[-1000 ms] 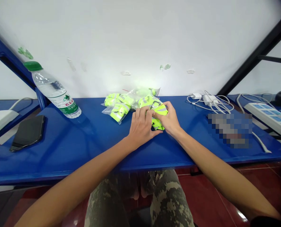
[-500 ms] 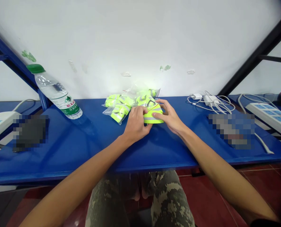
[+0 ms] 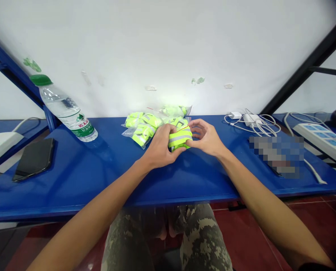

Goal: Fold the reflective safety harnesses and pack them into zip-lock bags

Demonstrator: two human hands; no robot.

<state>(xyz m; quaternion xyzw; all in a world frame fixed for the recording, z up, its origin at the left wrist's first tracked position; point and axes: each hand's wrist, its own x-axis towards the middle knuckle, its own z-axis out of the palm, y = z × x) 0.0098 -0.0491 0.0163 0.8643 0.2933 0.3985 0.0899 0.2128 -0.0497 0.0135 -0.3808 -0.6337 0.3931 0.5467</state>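
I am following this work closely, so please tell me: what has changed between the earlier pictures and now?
The neon-yellow fabric piece with grey reflective stripes is now folded narrower and sits slightly further left, held at its left side by the left hand. The right hand has drawn back to the fabric's right edge, fingers curled. The clear plastic bags of yellow fabric and the clear plastic water bottle stayed as they were.
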